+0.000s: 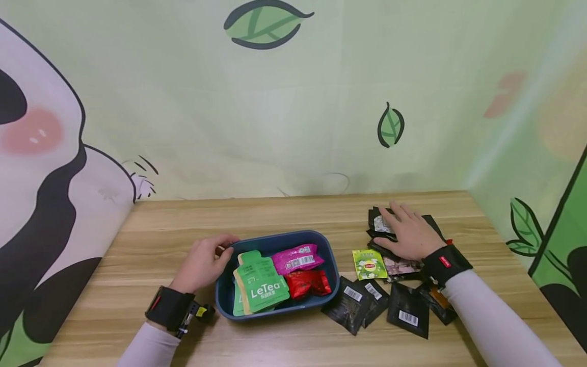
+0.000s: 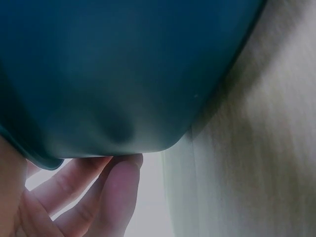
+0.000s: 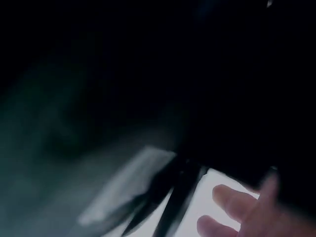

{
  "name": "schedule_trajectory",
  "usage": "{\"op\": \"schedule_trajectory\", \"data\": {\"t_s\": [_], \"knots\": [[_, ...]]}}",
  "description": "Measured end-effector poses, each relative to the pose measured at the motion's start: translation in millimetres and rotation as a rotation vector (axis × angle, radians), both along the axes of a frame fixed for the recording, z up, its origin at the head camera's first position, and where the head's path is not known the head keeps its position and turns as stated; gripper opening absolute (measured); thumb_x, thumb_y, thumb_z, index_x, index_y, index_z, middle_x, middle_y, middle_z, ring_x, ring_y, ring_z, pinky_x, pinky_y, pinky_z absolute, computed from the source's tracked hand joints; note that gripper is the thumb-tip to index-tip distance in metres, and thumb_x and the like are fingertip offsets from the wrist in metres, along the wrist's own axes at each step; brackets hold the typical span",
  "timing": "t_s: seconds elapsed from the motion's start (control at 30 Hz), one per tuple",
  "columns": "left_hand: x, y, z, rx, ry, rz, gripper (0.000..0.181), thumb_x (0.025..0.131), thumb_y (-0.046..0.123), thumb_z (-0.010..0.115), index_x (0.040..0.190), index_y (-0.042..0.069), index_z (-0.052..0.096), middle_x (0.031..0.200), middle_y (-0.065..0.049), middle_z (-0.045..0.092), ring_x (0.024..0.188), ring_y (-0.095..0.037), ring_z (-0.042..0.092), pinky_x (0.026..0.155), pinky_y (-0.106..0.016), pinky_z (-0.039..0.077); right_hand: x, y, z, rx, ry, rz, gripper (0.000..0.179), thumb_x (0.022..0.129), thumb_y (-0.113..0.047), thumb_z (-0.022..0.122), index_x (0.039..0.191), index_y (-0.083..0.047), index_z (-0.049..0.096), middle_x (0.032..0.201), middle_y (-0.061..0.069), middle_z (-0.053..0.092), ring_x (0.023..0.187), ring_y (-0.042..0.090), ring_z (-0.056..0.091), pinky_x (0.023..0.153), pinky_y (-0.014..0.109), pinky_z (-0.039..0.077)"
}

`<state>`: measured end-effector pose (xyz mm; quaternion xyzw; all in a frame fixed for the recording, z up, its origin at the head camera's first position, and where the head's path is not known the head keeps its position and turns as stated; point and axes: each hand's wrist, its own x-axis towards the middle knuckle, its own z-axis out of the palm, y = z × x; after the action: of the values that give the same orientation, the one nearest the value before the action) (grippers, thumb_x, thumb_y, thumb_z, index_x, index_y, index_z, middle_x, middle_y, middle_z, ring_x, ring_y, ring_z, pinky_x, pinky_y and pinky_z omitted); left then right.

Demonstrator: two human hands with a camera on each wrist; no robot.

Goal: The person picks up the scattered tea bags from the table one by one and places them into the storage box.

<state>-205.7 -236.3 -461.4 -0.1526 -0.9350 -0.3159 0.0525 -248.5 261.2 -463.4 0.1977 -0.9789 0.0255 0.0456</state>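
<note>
My left hand (image 1: 202,262) is at the back left corner of a dark blue plastic bin (image 1: 327,260), its curled fingers against the outer wall in the left wrist view. Inside the bin lie green LeTea sachets (image 1: 263,285), a pink packet (image 1: 297,259) and a red packet (image 1: 308,284). With fingers spread, my right hand (image 1: 410,237) rests palm down over a pile of black packets (image 1: 375,218) at the right, partly hiding them. Dark packets fill most of the right wrist view, with fingertips (image 3: 224,195) at the lower right.
In front of the right hand lies a yellow-green Lipton sachet (image 1: 369,264) beside a patterned packet (image 1: 401,267). Several black sachets (image 1: 408,311) spread along the bin's right side on the wooden table (image 1: 275,339). A printed green backdrop (image 1: 293,117) stands behind the table.
</note>
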Motion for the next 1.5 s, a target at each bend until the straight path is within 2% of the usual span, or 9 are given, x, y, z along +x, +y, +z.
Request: {"op": "schedule_trajectory", "data": {"t_s": [0.27, 0.37, 0.6, 0.77, 1.03, 1.17, 1.33, 1.5], "knots": [[-0.3, -0.3, 0.3, 0.001, 0.001, -0.001, 0.025, 0.096, 0.02, 0.06, 0.118, 0.016, 0.07, 0.099, 0.0, 0.069, 0.084, -0.014, 0.062, 0.065, -0.03, 0.05, -3.5, 0, -3.8, -0.022, -0.075, -0.004, 0.075, 0.097, -0.05, 0.052, 0.155, -0.004, 0.037, 0.15, 0.029, 0.04, 0.133, 0.048, 0.042, 0.104, 0.059, 0.036], [-0.3, -0.5, 0.4, 0.001, -0.001, 0.002, 0.026, 0.096, 0.02, 0.06, 0.119, 0.016, 0.07, 0.099, 0.0, 0.069, 0.084, -0.014, 0.062, 0.065, -0.03, 0.05, -4.2, -1, -5.4, -0.025, -0.077, -0.006, 0.071, 0.097, -0.045, 0.053, 0.153, -0.005, 0.04, 0.148, 0.027, 0.044, 0.131, 0.046, 0.046, 0.103, 0.058, 0.039], [0.0, 0.5, 0.0, -0.012, -0.008, 0.009, 0.025, 0.096, 0.02, 0.06, 0.118, 0.018, 0.071, 0.098, 0.002, 0.068, 0.083, -0.013, 0.061, 0.064, -0.029, 0.05, -2.8, -3, -8.4, -0.009, -0.016, 0.061, 0.058, 0.099, -0.038, 0.054, 0.145, -0.003, 0.052, 0.141, 0.022, 0.055, 0.121, 0.039, 0.057, 0.097, 0.053, 0.045], [-0.1, 1.2, 0.5, -0.013, -0.013, 0.012, 0.026, 0.096, 0.02, 0.06, 0.119, 0.018, 0.07, 0.098, 0.002, 0.068, 0.083, -0.013, 0.061, 0.064, -0.029, 0.05, -0.1, -4, -5.1, -0.017, 0.01, 0.119, 0.053, 0.099, -0.037, 0.055, 0.141, -0.005, 0.057, 0.137, 0.019, 0.059, 0.115, 0.036, 0.062, 0.093, 0.05, 0.048], [0.4, 1.1, 2.1, -0.004, -0.016, 0.007, 0.024, 0.096, 0.019, 0.06, 0.117, 0.017, 0.071, 0.098, 0.001, 0.068, 0.082, -0.013, 0.061, 0.064, -0.029, 0.05, 0.0, -7, 0.3, -0.087, 0.054, 0.179, 0.038, 0.093, -0.028, 0.065, 0.124, -0.007, 0.071, 0.115, 0.011, 0.071, 0.101, 0.027, 0.069, 0.084, 0.046, 0.053], [0.5, 0.9, 1.6, -0.007, -0.009, 0.007, 0.024, 0.096, 0.019, 0.059, 0.117, 0.017, 0.071, 0.097, 0.001, 0.068, 0.083, -0.013, 0.061, 0.065, -0.029, 0.05, 1.8, -7, 3.3, -0.127, 0.029, 0.195, 0.037, 0.091, -0.029, 0.069, 0.121, -0.009, 0.073, 0.113, 0.007, 0.072, 0.099, 0.023, 0.069, 0.083, 0.043, 0.054], [-0.5, -0.1, 0.0, -0.01, -0.005, 0.007, 0.024, 0.096, 0.019, 0.06, 0.117, 0.018, 0.071, 0.097, 0.002, 0.068, 0.083, -0.013, 0.061, 0.065, -0.029, 0.05, 5.0, -5, 9.6, -0.165, -0.048, 0.191, 0.041, 0.089, -0.034, 0.07, 0.123, -0.012, 0.073, 0.117, 0.004, 0.071, 0.103, 0.021, 0.068, 0.084, 0.042, 0.053], [-0.9, -0.2, -0.2, -0.014, -0.011, 0.012, 0.024, 0.096, 0.02, 0.06, 0.118, 0.019, 0.071, 0.097, 0.002, 0.068, 0.082, -0.013, 0.061, 0.064, -0.029, 0.05, 6.2, -1, 13.6, -0.188, -0.107, 0.222, 0.042, 0.09, -0.037, 0.068, 0.125, -0.013, 0.072, 0.12, 0.004, 0.07, 0.105, 0.019, 0.067, 0.083, 0.038, 0.053]]}}
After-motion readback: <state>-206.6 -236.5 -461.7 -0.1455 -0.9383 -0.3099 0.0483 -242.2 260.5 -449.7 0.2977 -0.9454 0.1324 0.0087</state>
